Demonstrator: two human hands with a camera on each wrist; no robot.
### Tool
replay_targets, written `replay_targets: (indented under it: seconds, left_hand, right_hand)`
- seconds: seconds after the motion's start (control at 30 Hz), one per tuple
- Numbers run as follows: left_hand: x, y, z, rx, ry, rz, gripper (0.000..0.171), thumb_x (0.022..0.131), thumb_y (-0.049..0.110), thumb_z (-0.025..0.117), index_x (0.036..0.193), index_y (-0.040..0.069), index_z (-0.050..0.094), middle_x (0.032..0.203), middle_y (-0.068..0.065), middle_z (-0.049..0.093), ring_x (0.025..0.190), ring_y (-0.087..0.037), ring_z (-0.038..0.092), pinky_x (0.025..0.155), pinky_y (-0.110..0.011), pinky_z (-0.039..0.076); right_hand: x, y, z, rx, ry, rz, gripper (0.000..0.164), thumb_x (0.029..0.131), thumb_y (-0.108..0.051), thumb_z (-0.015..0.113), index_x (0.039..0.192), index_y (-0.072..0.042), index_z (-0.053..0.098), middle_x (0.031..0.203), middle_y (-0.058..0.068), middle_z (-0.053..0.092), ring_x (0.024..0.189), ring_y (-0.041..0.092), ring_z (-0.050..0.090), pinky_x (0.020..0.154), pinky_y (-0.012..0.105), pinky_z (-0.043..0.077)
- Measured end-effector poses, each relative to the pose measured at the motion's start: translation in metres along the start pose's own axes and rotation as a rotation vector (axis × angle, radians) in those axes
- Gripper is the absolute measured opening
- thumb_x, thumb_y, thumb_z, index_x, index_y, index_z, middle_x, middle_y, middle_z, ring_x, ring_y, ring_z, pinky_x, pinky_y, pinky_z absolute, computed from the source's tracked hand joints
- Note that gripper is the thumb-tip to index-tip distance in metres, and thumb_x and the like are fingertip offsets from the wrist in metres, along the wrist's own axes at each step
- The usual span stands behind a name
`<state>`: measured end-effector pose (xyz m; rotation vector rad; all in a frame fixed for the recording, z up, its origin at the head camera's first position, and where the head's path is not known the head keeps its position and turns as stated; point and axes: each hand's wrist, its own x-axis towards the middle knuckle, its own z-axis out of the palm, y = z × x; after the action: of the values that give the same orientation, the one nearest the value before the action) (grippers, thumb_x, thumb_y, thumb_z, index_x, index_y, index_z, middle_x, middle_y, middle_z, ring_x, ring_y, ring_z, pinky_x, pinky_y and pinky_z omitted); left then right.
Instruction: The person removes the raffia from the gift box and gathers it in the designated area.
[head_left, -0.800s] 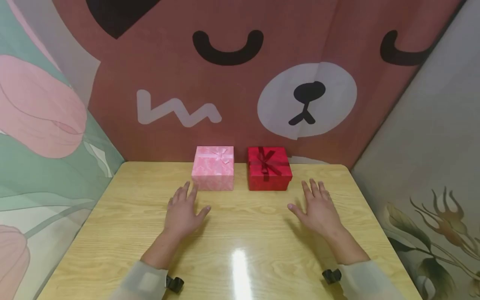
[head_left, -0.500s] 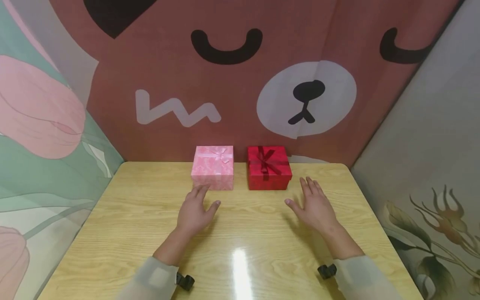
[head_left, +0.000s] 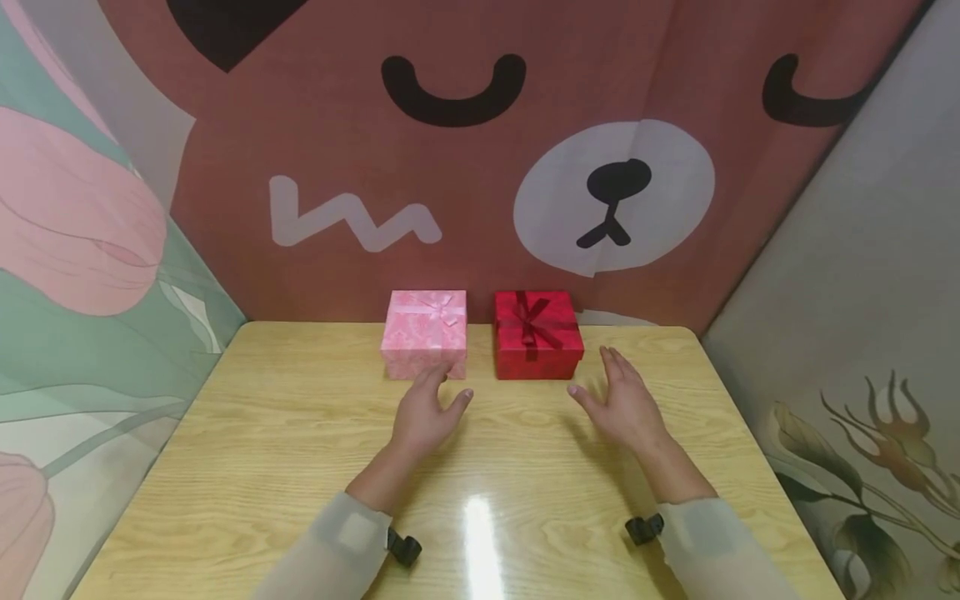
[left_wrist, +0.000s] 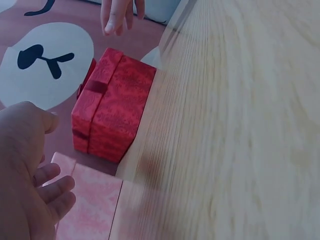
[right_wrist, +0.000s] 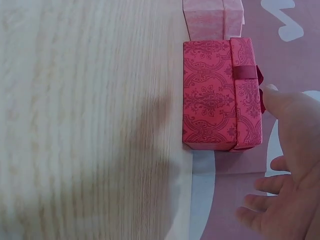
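Observation:
Two lidded gift boxes stand side by side at the table's far edge. The pink box is on the left, with a pale pink ribbon bow on its lid. To its right is the red box, tied with a dark red ribbon. My left hand hovers in front of the pink box, thumb spread and fingers loosely bent, holding nothing; it hides part of that box's front. Near the red box's right front corner is my right hand, fingers extended, also holding nothing. In the right wrist view, a gap shows between its fingers and the red box.
The wooden table has a bright light reflection near its front. Behind the boxes rises a brown wall covering with a bear face. Patterned side walls close in left and right. A small black camera sits at my left wrist.
My left hand has moved right and slightly forward, from the pink box's left corner to in front of it. The right hand has shifted a little forward and left. Both boxes have stayed put.

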<state>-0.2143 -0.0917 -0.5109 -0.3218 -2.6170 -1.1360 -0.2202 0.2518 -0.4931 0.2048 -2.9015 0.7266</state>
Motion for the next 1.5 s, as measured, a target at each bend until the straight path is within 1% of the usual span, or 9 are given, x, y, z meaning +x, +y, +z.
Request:
replay_targets:
  seconds: [0.13, 0.23, 0.33, 0.5, 0.7, 0.83, 1.2, 1.4, 1.5]
  left_hand:
    - [0.006, 0.005, 0.01, -0.051, 0.006, 0.01, 0.061, 0.096, 0.034, 0.075, 0.149, 0.012, 0.057, 0.142, -0.009, 0.063, 0.123, -0.03, 0.064, 0.101, -0.053, 0.054]
    - [0.013, 0.009, 0.018, -0.099, 0.014, 0.031, 0.06, 0.096, 0.031, 0.075, 0.147, 0.007, 0.056, 0.143, -0.011, 0.062, 0.121, -0.032, 0.066, 0.101, -0.049, 0.055]
    - [0.019, 0.013, 0.026, -0.145, 0.012, 0.034, 0.06, 0.096, 0.029, 0.076, 0.147, 0.004, 0.056, 0.146, -0.013, 0.059, 0.121, -0.031, 0.066, 0.102, -0.044, 0.055]
    - [0.028, 0.021, 0.035, -0.221, -0.002, 0.029, 0.06, 0.095, 0.025, 0.076, 0.147, 0.003, 0.055, 0.145, -0.018, 0.059, 0.121, -0.033, 0.067, 0.103, -0.043, 0.055]
    - [0.038, 0.025, 0.045, -0.261, -0.04, -0.031, 0.064, 0.098, 0.026, 0.074, 0.152, 0.003, 0.049, 0.146, -0.017, 0.058, 0.123, -0.031, 0.066, 0.103, -0.042, 0.055]
    - [0.044, 0.026, 0.05, -0.264, -0.058, -0.072, 0.065, 0.099, 0.025, 0.073, 0.153, 0.001, 0.047, 0.15, -0.016, 0.056, 0.124, -0.032, 0.066, 0.103, -0.043, 0.055]
    - [0.057, 0.03, 0.063, -0.224, -0.065, -0.088, 0.062, 0.101, 0.029, 0.069, 0.153, 0.001, 0.049, 0.149, -0.014, 0.058, 0.121, -0.029, 0.067, 0.103, -0.045, 0.054]
    - [0.062, 0.033, 0.066, -0.172, -0.055, -0.088, 0.059, 0.102, 0.031, 0.067, 0.152, 0.002, 0.051, 0.133, -0.013, 0.069, 0.114, -0.025, 0.07, 0.099, -0.042, 0.057]
    - [0.063, 0.035, 0.066, -0.147, -0.045, -0.084, 0.057, 0.102, 0.031, 0.067, 0.15, 0.002, 0.054, 0.125, -0.012, 0.073, 0.108, -0.025, 0.07, 0.096, -0.044, 0.057]
  right_hand:
    - [0.006, 0.0, 0.001, 0.022, 0.003, 0.004, 0.101, 0.096, -0.066, 0.061, 0.162, 0.001, 0.025, 0.164, 0.028, 0.029, 0.149, 0.047, 0.031, 0.118, 0.064, 0.032]
    - [0.011, 0.0, 0.001, 0.037, 0.005, 0.014, 0.102, 0.096, -0.066, 0.061, 0.162, 0.001, 0.024, 0.164, 0.027, 0.029, 0.148, 0.048, 0.032, 0.117, 0.065, 0.033]
    - [0.015, -0.001, 0.002, 0.054, 0.0, 0.023, 0.103, 0.095, -0.068, 0.06, 0.163, 0.0, 0.023, 0.165, 0.026, 0.029, 0.148, 0.047, 0.032, 0.117, 0.065, 0.032]
    - [0.022, -0.004, 0.005, 0.074, -0.013, 0.036, 0.104, 0.094, -0.07, 0.06, 0.164, -0.002, 0.022, 0.165, 0.024, 0.03, 0.149, 0.046, 0.033, 0.117, 0.064, 0.033]
    - [0.031, -0.005, 0.01, 0.103, -0.023, 0.068, 0.105, 0.093, -0.071, 0.06, 0.165, -0.005, 0.02, 0.166, 0.023, 0.03, 0.149, 0.045, 0.033, 0.118, 0.063, 0.034]
    - [0.037, -0.005, 0.012, 0.133, -0.028, 0.082, 0.105, 0.094, -0.069, 0.061, 0.165, -0.005, 0.018, 0.164, 0.025, 0.032, 0.148, 0.046, 0.035, 0.117, 0.062, 0.035]
    - [0.044, -0.006, 0.015, 0.181, -0.059, 0.122, 0.105, 0.096, -0.066, 0.061, 0.166, -0.006, 0.011, 0.16, 0.027, 0.039, 0.142, 0.048, 0.043, 0.112, 0.064, 0.041]
    - [0.047, -0.005, 0.017, 0.192, -0.068, 0.13, 0.103, 0.097, -0.064, 0.061, 0.166, -0.004, 0.013, 0.157, 0.025, 0.044, 0.141, 0.047, 0.044, 0.112, 0.063, 0.041]
    - [0.048, -0.006, 0.018, 0.183, -0.068, 0.121, 0.098, 0.098, -0.062, 0.06, 0.164, -0.002, 0.02, 0.155, 0.026, 0.046, 0.14, 0.047, 0.046, 0.111, 0.063, 0.042]
